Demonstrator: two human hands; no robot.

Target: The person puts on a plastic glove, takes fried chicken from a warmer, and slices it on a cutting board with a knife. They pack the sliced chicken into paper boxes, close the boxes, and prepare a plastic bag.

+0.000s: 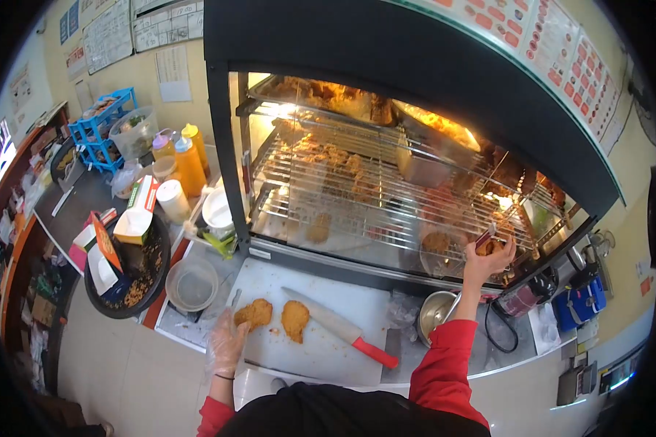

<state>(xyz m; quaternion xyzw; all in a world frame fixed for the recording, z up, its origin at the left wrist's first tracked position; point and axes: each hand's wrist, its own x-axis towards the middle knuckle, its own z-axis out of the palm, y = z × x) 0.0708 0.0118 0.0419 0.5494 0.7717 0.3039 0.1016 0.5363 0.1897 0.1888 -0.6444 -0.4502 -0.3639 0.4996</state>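
Note:
On the white cutting board (270, 357) my left hand (228, 344), in a clear plastic glove, has its fingers on a breaded fried piece (255, 314). A second fried piece (295, 321) lies just right of it. Beside that rests a large knife (335, 325) with a red handle, its blade slanting toward the upper left. My right hand (490, 258) reaches to the lower right of the lit display cabinet (328, 256), its fingers bent around a dark red handle-like part (486, 234). What that part belongs to is unclear.
Wire racks (328, 186) with fried food fill the cabinet. Left of the board are a clear tub (192, 284), sauce bottles (189, 166) and a black round tray (153, 273) with boxes. A metal bowl (436, 313) and a black cable (514, 336) are at the right.

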